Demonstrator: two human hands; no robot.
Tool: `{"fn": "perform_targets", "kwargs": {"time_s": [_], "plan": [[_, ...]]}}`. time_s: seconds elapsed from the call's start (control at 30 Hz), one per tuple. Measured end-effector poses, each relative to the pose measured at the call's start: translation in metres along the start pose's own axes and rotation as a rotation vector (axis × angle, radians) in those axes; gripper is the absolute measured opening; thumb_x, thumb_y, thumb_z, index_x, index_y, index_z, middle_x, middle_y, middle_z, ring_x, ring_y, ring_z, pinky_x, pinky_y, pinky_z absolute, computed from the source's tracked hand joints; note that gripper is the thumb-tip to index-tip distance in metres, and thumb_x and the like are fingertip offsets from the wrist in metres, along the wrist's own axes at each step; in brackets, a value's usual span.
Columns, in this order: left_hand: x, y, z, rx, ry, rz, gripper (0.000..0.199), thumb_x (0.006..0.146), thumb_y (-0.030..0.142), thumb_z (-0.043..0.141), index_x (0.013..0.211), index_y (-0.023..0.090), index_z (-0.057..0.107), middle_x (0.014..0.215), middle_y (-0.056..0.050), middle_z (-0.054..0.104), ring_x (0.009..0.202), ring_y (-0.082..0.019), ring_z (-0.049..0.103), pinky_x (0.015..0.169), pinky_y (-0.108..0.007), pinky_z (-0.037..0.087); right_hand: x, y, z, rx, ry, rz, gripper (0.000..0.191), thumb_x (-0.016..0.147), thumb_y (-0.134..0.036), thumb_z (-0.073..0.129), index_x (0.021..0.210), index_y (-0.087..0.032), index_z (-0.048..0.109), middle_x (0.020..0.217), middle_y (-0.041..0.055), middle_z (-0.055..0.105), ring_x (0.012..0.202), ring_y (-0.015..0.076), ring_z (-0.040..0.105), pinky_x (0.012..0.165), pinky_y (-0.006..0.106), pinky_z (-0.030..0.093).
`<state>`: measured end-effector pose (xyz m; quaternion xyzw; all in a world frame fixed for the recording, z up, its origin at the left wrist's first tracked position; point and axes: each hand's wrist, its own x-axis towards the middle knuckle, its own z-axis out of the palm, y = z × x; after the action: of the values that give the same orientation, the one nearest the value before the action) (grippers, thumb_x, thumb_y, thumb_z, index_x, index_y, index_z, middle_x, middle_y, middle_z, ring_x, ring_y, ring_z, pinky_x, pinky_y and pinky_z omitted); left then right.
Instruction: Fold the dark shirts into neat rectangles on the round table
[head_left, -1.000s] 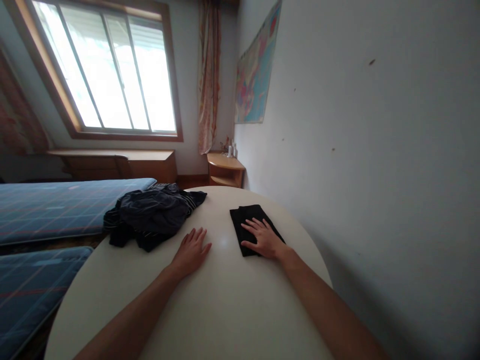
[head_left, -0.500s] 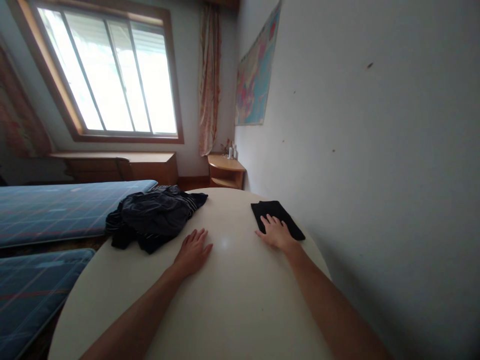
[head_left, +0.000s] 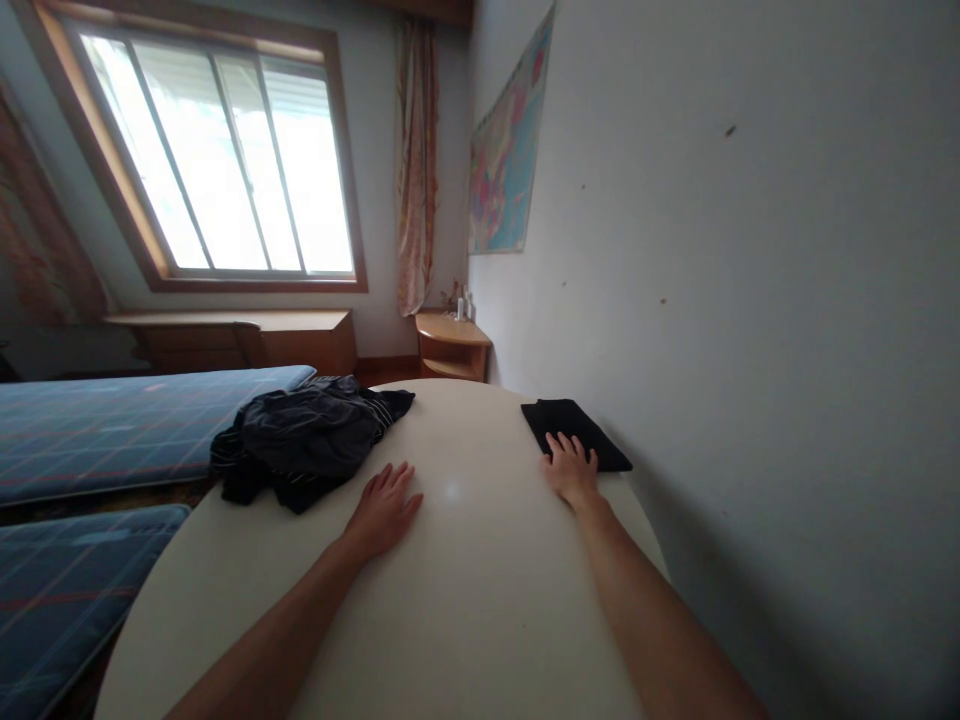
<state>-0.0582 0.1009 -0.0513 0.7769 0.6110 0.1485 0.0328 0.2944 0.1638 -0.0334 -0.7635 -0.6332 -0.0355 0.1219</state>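
- So my right hand (head_left: 571, 475) is lying palm down with the fingers spread a bit, and the fingertips are resting on the near side of a folded black cloth (head_left: 586, 425). Can't tell how hard I'm pressing.
- My left hand (head_left: 384, 510) is lying palm down too, fingers fairly straight and thumb sticking out, resting on the bare middle-left of the surface (head_left: 457, 610).
- That black cloth is sitting flat over on the right, its right corner reaching the rim of the round, cream surface, near the wall (head_left: 750, 400).
- A crumpled heap of dark clothes (head_left: 315, 430) is sitting just past my left hand, on the left side of the surface. Some white stripes are showing on it.
- Further left, two blue plaid mattresses are lying one beyond the other, a far one (head_left: 135, 430) and a near one (head_left: 82, 575).
- Past the far rim, a small corner shelf (head_left: 454, 328) is holding some little white bottles (head_left: 460, 308), while a colourful map (head_left: 510, 150) is hanging on the wall.
- At the back, a wooden desk (head_left: 307, 322) is standing under a bright window (head_left: 225, 150), and patterned curtains (head_left: 418, 170) are hanging on both sides.
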Motion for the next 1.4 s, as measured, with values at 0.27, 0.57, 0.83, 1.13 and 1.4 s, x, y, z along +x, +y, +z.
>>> {"fn": "perform_targets", "kwargs": {"time_s": [0.27,0.57,0.83,1.13,1.4], "plan": [[-0.002,0.001,0.001,-0.004,-0.005,0.004,0.057,0.096,0.041,0.038,0.145,0.013,0.043,0.155,-0.013,0.039,0.147,-0.032,0.026,0.118,-0.046,0.022,0.000,0.005,0.009,0.007,0.029,-0.045,0.057,0.094,-0.034,0.032,0.149,-0.023,0.041,0.156,0.0044,0.037,0.144,0.0282,0.026,0.116,0.052,0.017],[0.010,-0.008,-0.020,-0.045,0.417,-0.097,0.044,0.093,0.032,0.044,0.133,0.019,0.056,0.151,-0.010,0.044,0.143,-0.026,0.033,0.119,-0.044,0.028,-0.005,0.001,0.009,0.007,0.115,-0.074,0.057,0.090,-0.032,0.038,0.145,-0.021,0.047,0.154,0.0063,0.040,0.143,0.0263,0.028,0.117,0.050,0.015],[0.003,-0.057,-0.055,0.084,0.758,-0.504,0.055,0.089,0.033,0.055,0.143,0.022,0.048,0.162,-0.015,0.014,0.146,-0.041,0.017,0.113,-0.060,0.023,-0.022,-0.029,0.008,0.025,0.076,-0.226,0.051,0.089,-0.029,0.041,0.139,-0.021,0.054,0.154,0.0060,0.039,0.144,0.0259,0.025,0.118,0.051,0.010],[0.002,-0.087,-0.062,0.049,0.715,-0.533,0.033,0.091,0.023,0.042,0.115,0.012,0.062,0.110,-0.016,0.064,0.112,-0.032,0.055,0.104,-0.047,0.037,-0.039,-0.047,-0.002,0.093,-0.016,-0.387,0.048,0.092,-0.028,0.039,0.138,-0.021,0.054,0.153,0.0067,0.043,0.143,0.0248,0.030,0.119,0.052,0.011],[0.005,-0.008,-0.056,-0.265,0.660,0.185,0.026,0.089,0.012,0.043,0.108,0.020,0.058,0.108,-0.009,0.059,0.109,-0.024,0.055,0.103,-0.040,0.042,-0.039,-0.049,-0.009,0.283,0.039,-0.590,0.046,0.093,-0.036,0.046,0.136,-0.021,0.053,0.147,0.0106,0.049,0.141,0.0270,0.036,0.118,0.056,0.016]]}}
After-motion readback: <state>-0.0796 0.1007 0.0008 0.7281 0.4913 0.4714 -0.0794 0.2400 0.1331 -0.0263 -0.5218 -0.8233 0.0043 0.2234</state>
